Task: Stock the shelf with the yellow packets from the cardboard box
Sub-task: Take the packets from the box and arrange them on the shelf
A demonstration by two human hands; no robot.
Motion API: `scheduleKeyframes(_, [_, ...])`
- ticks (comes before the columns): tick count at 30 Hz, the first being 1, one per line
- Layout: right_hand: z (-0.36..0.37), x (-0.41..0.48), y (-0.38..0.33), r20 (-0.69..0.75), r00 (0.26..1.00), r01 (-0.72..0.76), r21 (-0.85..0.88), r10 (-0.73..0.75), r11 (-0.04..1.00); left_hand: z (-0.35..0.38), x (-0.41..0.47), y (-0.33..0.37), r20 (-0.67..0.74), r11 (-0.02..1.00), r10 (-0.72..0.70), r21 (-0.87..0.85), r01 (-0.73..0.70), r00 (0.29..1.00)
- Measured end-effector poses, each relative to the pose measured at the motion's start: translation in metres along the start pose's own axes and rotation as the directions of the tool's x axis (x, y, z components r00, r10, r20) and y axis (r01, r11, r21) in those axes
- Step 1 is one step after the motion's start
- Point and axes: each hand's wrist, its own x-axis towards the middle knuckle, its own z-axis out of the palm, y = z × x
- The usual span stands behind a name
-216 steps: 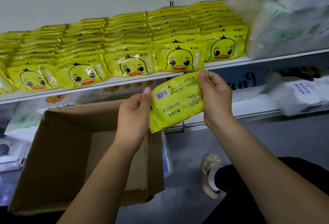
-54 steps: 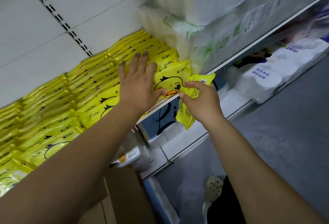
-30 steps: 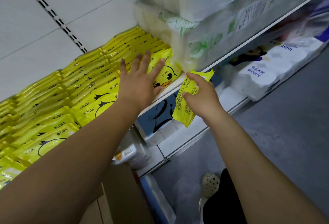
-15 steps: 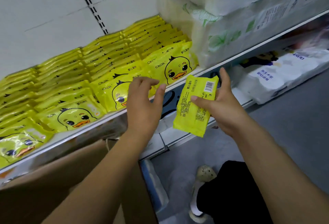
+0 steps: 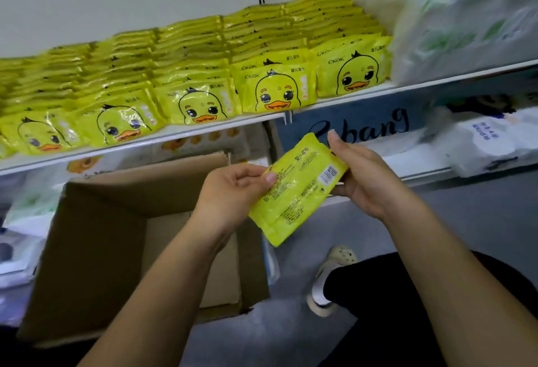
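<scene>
A yellow packet [image 5: 297,189] hangs between both hands below the shelf, its printed back with the barcode facing me. My left hand [image 5: 233,189] pinches its left edge with the thumb on top. My right hand [image 5: 364,174] grips its right end. Rows of yellow duck packets [image 5: 273,90] stand packed on the white shelf [image 5: 343,101], reaching from the left edge to the white bundles at the right. The open cardboard box [image 5: 96,247] sits on the floor under my left arm; I see only bare cardboard inside it.
Big white plastic-wrapped bundles [image 5: 465,25] fill the shelf's right end. White packs [image 5: 489,145] and a blue sign lie on the lower shelf. My foot in a pale shoe [image 5: 332,276] rests on the grey floor right of the box.
My left hand left the shelf's packets and took the left edge of the packet in my right hand. Both hands came down below the shelf, over the box.
</scene>
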Motion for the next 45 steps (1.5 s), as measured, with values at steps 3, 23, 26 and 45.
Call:
scheduleKeyframes(3, [0.022, -0.005, 0.009, 0.034, 0.999, 0.004, -0.037, -0.003, 0.999, -0.021, -0.009, -0.008, -0.195, 0.985, -0.086, -0.166, 0.054, 0.977])
scheduleKeyframes(23, [0.113, -0.006, 0.026, -0.169, 0.978, 0.115, -0.052, -0.122, 0.992, -0.095, -0.039, -0.026, -0.336, 0.863, -0.203, -0.505, 0.006, 0.919])
scheduleKeyframes(26, [0.11, -0.003, 0.025, -0.161, 0.986, 0.044, -0.024, -0.047, 0.999, -0.099, -0.042, -0.035, -0.169, 0.908, -0.253, -0.382, 0.173, 0.953])
scheduleKeyframes(45, [0.147, -0.012, 0.033, 0.293, 0.931, 0.29, -0.238, -0.217, 0.927, -0.15, -0.06, -0.042, -0.321, 0.887, -0.277, -0.449, 0.112, 0.906])
